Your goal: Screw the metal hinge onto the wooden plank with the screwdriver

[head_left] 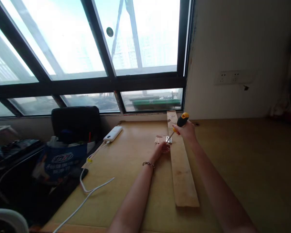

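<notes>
The long board [184, 176] lies flat on the bench [133, 152], running from the window [145, 35] side towards the person. Against its left edge, nearer its far end, sits a small piece of wood [159, 139]. A metal hinge [169, 139] lies where the two meet, apparently set there so that it bridges the joint. The board's length and flat rest probably help it stay put under a push from above.

The screwdriver [182, 120] slants over the board, its handle up and to the right, its shaft coming down leftwards to the hinge. That lean seems to leave the metal in sight and give the fingers below some room.

The right hand [188, 131], above the board's right edge, is closed around the lower part of the handle, its arm reaching forward from the right of the board. The left hand [163, 148] is low at the board's left edge, just beside the small wood and hinge, fingers bent towards the shaft's lower end. It looks placed to steady things there; whether those fingertips pinch anything, I cannot tell.

Well to the left of the board, a white power strip [113, 133] rests on the bench.
</notes>
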A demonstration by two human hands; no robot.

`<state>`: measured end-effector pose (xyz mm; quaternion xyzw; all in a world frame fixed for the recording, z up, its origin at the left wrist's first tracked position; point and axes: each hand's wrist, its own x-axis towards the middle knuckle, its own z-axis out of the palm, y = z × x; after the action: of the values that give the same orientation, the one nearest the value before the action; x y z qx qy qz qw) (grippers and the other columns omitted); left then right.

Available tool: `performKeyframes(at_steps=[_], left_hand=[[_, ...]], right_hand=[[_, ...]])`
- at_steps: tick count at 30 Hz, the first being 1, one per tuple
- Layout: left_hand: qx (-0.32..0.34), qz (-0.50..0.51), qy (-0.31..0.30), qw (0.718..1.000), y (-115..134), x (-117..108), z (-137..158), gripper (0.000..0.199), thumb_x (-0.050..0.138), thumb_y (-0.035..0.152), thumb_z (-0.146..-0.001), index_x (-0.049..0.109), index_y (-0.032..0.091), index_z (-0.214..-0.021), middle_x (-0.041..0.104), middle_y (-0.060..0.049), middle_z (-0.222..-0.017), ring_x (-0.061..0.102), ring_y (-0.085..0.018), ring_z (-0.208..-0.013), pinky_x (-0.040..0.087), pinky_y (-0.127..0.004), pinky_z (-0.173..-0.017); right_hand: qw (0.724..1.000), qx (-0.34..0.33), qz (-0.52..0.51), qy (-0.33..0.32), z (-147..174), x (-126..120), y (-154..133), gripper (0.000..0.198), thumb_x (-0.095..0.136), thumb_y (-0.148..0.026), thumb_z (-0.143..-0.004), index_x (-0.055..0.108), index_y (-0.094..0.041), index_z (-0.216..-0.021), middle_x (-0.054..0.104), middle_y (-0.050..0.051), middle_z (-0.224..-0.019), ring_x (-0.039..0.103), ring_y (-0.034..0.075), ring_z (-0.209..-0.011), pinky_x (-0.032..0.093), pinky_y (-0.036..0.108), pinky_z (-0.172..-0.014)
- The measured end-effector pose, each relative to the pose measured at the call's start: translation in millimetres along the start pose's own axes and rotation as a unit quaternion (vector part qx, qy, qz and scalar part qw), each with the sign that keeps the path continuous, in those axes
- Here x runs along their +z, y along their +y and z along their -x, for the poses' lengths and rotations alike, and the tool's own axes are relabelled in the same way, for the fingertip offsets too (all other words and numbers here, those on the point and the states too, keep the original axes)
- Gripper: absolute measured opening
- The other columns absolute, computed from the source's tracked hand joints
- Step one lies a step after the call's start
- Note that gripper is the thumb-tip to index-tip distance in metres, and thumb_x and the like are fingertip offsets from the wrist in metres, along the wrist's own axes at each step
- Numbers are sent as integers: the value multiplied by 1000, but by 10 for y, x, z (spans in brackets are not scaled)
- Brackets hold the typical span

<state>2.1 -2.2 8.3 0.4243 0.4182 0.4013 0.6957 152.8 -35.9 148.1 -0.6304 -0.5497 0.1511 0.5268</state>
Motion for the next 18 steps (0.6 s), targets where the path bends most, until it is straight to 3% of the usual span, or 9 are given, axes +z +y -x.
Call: performKeyframes(at_steps=[5, 18], left_hand=[[-22, -12, -50, 998, 32, -4, 4, 24, 45, 29, -75, 60, 10, -78, 64, -8, -68, 58, -12, -51, 47, -24, -53], [-73, -130, -67, 987, 32, -75, -35, 46, 35, 46, -78, 59, 10, -64, 63, -11, -57, 49, -9, -39, 38, -21, -43]], right_hand=[[999, 17, -32, -16, 24, -35, -65, 21, 67, -32, -59, 54, -19, -69, 61, -1, -51, 59, 14, -39, 46, 21, -38], [999, 34, -40, 3, -12, -30, -27, 26, 69, -37, -56, 54, -17, -64, 62, 2, -51, 59, 16, -40, 46, 20, -37]])
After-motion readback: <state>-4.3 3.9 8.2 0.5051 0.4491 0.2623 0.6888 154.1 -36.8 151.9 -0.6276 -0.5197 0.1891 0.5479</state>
